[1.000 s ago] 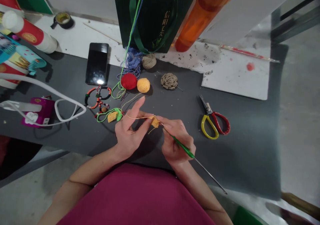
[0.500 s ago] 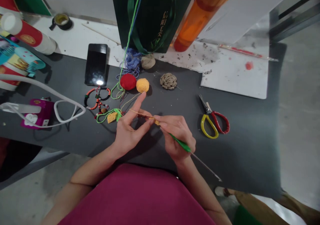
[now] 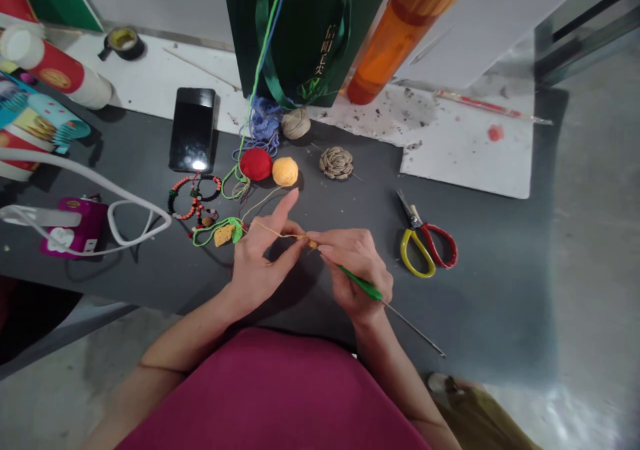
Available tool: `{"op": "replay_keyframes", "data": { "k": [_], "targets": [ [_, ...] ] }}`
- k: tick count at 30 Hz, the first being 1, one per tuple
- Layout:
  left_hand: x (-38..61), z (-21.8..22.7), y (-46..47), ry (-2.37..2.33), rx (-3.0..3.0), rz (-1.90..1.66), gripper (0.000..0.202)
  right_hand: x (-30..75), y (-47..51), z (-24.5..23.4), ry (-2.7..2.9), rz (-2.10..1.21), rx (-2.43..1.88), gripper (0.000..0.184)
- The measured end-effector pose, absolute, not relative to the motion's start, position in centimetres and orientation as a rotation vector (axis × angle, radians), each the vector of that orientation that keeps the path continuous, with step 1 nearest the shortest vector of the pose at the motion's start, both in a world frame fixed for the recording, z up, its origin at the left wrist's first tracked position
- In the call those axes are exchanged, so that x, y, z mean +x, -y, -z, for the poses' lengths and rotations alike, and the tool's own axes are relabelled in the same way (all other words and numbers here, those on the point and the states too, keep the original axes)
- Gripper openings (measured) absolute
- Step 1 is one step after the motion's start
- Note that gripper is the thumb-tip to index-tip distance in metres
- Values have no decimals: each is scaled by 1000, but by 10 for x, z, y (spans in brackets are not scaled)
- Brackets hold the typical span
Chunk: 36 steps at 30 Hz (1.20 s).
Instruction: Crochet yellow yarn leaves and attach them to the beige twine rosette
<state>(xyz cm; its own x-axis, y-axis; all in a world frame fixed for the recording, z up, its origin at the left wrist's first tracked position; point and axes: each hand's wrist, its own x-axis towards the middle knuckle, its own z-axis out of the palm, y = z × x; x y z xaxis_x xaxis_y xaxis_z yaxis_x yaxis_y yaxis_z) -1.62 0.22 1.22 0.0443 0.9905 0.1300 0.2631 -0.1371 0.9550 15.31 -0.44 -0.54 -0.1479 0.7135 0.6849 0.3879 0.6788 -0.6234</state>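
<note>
Between thumb and fingertips, my left hand pinches a small yellow crochet piece, its index finger raised with yellow yarn running over it. My right hand is closed round the green grip of a crochet hook, whose metal rear end points down to the right. The hook's working tip meets the piece between my fingertips and is mostly hidden. Beyond my left hand lie a yellow yarn ball and a red yarn ball. Green and yellow crocheted leaves rest left of it.
Scissors with red and yellow handles lie to the right. A beige crocheted rosette, blue yarn, a phone and beaded bracelets lie farther back. A dark green bag and an orange bottle stand behind. A white cable crosses the left.
My left index finger has shifted slightly right and down, and the yarn over it runs lower. The crochet hook has tilted a little. At lower right, a person's leg has shifted.
</note>
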Motion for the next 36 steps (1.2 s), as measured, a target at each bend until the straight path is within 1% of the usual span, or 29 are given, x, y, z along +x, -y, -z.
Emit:
{"op": "replay_keyframes", "data": {
  "k": [2, 4, 7, 9, 13, 20, 25, 29, 31, 33, 36],
  "targets": [
    [-15, -12, -1, -1307, 1508, -1153, 61, 153, 5, 6, 1778, -352, -893, 27],
    [-13, -13, 0, -1272, 1360, -1162, 70, 152, 5, 7, 1788, -321, -906, 28],
    [-9, -14, -2, -1081, 943, -1123, 91, 150, 7, 10, 1758, -298, -914, 32],
    [-7, -14, -5, -896, 665, -1061, 99, 149, 9, 12, 1703, -337, -913, 33],
    [-6, -14, -7, -694, 314, -939, 102, 145, 13, 13, 1548, -482, -937, 32],
    [-6, -13, -5, -644, 170, -871, 111, 140, 15, 13, 1336, -642, -897, 32],
    [-6, -13, -7, -655, 168, -873, 107, 138, 15, 16, 1256, -612, -913, 22],
    [-7, -12, -7, -672, 191, -890, 101, 142, 19, 18, 1204, -454, -1066, 12],
    [-7, -12, -8, -678, 200, -901, 99, 144, 21, 18, 1192, -447, -1156, 8],
    [-8, -13, -8, -679, 208, -914, 95, 145, 22, 17, 1144, -557, -1212, 6],
    [-8, -13, -8, -671, 225, -922, 90, 144, 19, 15, 1018, -859, -1163, 8]
  ]
}}
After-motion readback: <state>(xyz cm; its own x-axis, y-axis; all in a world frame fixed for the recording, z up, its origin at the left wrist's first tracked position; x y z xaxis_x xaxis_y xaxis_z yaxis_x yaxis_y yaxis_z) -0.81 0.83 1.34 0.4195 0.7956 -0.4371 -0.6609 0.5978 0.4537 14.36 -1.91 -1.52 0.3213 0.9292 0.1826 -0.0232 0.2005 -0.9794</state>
